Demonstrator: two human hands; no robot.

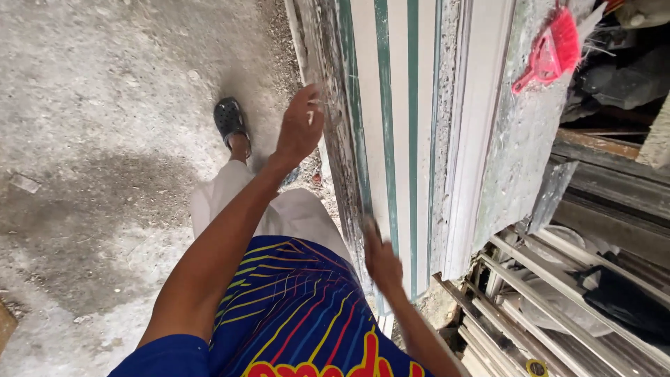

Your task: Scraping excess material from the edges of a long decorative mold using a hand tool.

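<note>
Near right: metal bars (551,307) stacked under the panels. Right hand (382,260) grips the near edge of the striped panel (398,119), fingers closed on it. Left hand (300,127) farther along, fingers loose, touching the panel's left edge. Concrete floor (105,139) left; red brush (551,50) far right.

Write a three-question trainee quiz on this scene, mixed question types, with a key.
1. True or false: the left hand is raised, open, beside the panel's edge.
2. Where does the right hand rest? A) on the striped panel B) on the red brush C) on the concrete floor
3. Fill in: the foot by the panel wears a black ____.

Key: 1 true; 2 A; 3 sandal.
</note>
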